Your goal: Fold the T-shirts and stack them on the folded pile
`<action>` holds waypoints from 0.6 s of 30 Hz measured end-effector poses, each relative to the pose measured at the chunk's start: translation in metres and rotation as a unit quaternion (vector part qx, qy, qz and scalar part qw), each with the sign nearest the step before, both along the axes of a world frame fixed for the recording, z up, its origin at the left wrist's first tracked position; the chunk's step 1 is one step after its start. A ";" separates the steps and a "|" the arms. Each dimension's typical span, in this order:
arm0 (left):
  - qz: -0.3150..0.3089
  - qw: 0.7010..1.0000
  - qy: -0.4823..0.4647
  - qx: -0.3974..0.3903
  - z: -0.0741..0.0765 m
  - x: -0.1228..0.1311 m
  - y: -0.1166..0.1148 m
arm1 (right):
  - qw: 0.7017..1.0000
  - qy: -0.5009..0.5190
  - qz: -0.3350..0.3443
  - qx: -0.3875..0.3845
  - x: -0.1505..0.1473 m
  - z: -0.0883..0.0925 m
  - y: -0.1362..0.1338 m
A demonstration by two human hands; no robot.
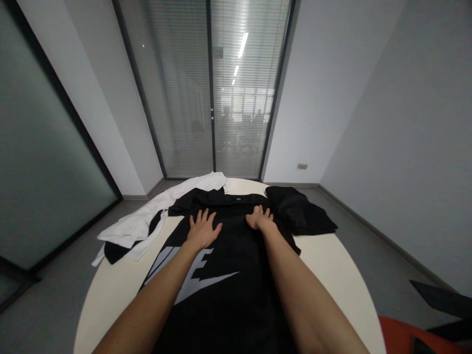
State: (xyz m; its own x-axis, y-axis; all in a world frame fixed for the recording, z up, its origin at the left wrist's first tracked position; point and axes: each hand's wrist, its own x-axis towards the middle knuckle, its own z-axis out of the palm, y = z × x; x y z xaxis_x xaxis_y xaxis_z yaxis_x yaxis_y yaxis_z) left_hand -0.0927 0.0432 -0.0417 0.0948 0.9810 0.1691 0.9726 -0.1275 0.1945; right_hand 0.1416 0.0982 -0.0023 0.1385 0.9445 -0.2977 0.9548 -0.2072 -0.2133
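Note:
A black T-shirt (228, 295) with a large white logo lies spread flat on a round white table (332, 265), its collar at the far side. My left hand (202, 229) rests flat on the shirt's upper chest, fingers spread, open. My right hand (260, 218) lies flat on the shirt near the collar and right shoulder, fingers stretched out. Neither hand holds anything. Both forearms reach out over the shirt.
A crumpled white garment (147, 221) lies at the table's far left, partly hanging over the edge. A folded black garment (300, 211) sits at the far right. A red chair (405, 337) stands at bottom right. Glass doors with blinds are behind the table.

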 end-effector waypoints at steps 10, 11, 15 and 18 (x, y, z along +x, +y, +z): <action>0.034 0.997 0.048 -0.042 0.006 0.011 -0.009 | 0.994 0.032 0.007 0.104 0.010 -0.012 -0.026; 0.036 0.997 0.049 -0.044 0.005 0.013 -0.008 | 0.993 0.035 0.009 0.109 0.011 -0.013 -0.025; 0.042 0.997 0.041 -0.044 0.007 0.016 -0.006 | 0.988 0.024 0.028 0.151 0.014 -0.018 -0.021; 0.038 0.998 0.032 -0.042 0.010 0.016 -0.002 | 0.982 0.022 0.043 0.183 0.016 -0.022 -0.015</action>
State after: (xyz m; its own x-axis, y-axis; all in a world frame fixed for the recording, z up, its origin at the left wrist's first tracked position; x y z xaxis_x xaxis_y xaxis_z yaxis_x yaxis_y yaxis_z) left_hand -0.0767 0.0410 -0.0321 0.0267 0.9963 0.0814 0.9896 -0.0379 0.1391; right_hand 0.1577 0.0830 -0.0240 0.0487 0.9970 0.0595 0.9534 -0.0287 -0.3005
